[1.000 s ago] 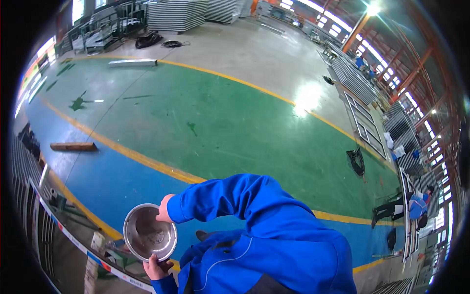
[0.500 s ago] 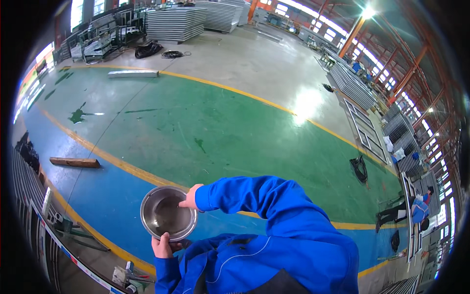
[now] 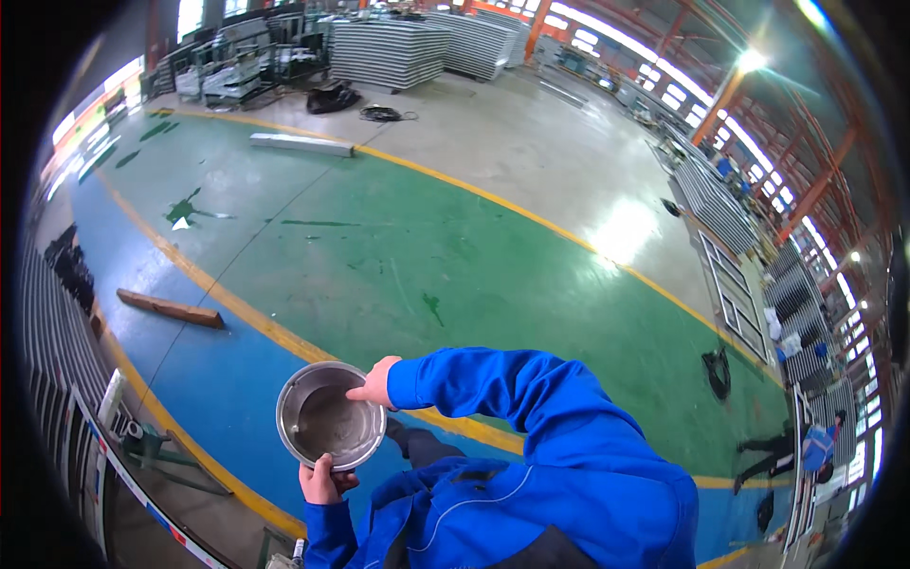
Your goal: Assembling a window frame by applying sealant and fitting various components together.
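A round stainless steel bowl [image 3: 289, 414] hangs in front of me above the blue floor, with what looks like some water in its bottom. At the near rim, my left hand [image 3: 320, 482] is closed on the bowl, thumb over the edge and fingers beneath. My right hand [image 3: 378, 382] grips the far right rim, a digit reaching over the inside wall; its remaining fingers are mostly hidden behind the bowl. Blue sleeves cover both my arms.
A wooden beam [image 3: 171, 308] lies on the floor at left, and a pale metal bar [image 3: 301, 144] farther off. Wet patches [image 3: 185, 209] mark the green floor. Stacked panels [image 3: 389, 54] stand at the back. A person in blue [image 3: 817, 446] is at far right. A metal rack [image 3: 114, 465] stands near left.
The view has shifted, so the floor and surroundings appear farther right. Both hands stay on the bowl, and its liquid has moved inside. My leg now shows below the bowl.
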Motion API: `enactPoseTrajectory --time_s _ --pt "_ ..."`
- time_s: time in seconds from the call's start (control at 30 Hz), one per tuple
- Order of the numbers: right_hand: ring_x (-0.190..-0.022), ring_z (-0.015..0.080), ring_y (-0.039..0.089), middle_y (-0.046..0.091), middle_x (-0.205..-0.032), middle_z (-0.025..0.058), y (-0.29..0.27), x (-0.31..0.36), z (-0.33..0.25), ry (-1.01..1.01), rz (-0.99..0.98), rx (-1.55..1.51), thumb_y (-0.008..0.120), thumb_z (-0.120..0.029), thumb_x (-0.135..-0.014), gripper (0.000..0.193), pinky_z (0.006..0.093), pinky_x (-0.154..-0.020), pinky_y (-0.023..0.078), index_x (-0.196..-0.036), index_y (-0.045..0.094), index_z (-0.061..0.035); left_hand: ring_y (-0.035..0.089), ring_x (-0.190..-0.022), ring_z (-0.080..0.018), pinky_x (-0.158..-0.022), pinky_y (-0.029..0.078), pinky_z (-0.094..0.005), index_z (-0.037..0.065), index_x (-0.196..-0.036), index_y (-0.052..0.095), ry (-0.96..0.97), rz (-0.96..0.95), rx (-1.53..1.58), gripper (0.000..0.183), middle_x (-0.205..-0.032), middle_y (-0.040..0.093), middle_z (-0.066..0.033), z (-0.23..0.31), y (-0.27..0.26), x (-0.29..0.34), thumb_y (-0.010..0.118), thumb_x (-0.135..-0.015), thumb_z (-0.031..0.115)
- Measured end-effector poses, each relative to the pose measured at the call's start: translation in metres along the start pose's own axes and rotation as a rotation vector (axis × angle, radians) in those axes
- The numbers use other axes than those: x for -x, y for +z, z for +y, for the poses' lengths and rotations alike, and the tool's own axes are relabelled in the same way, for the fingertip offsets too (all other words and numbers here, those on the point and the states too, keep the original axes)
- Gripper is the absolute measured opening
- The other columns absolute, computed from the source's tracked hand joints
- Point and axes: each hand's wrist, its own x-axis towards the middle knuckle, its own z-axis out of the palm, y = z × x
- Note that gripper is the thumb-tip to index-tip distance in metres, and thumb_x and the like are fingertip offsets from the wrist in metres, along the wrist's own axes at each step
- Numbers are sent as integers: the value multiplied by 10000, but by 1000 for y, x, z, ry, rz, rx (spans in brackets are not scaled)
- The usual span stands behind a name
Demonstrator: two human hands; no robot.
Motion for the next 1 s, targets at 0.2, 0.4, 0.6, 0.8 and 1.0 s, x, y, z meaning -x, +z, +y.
enactPoseTrajectory --time_s 0.2,0.4,0.6,0.8,1.0 --pt "-745 325 666 658 -808 127 -37 -78 30 -159 44 119 593 -203 -783 512 439 -556 509 -1277 480 -274 588 -448 -206 -410 541 -334 2 -1124 425 77 132 -17 280 -694 617 -148 30 -14 -46 468 -872 115" --pt "-814 338 664 665 -842 135 -95 -155 60 -331 32 126 514 -249 -842 267 449 -638 528 -1080 608 -174 599 -470 -220 -411 543 -325 3 -1149 429 145 258 91 312 -740 629 -148 55 -17 -92 479 -871 136" --pt "-806 326 669 670 -853 133 -143 -231 78 -537 9 202 490 -234 -864 240 443 -638 534 -1056 610 -156 618 -619 -222 -392 484 -317 53 -1178 443 194 346 172 369 -905 623 -129 82 -30 -130 525 -841 181" --pt "-681 353 645 644 -819 148 -185 -306 55 -631 -83 95 446 -265 -901 491 452 -553 504 -1381 343 -277 605 -557 -231 -395 439 -291 -61 -1158 485 297 454 345 352 -861 635 -188 117 -42 -141 451 -847 99" --pt "-730 374 638 642 -843 186 -248 -355 35 -715 -61 328 678 -204 -709 840 459 -637 519 -1428 249 -265 587 -483 -163 -432 495 -279 3 -1040 567 274 567 412 229 -738 629 -95 172 -59 -162 523 -862 140"
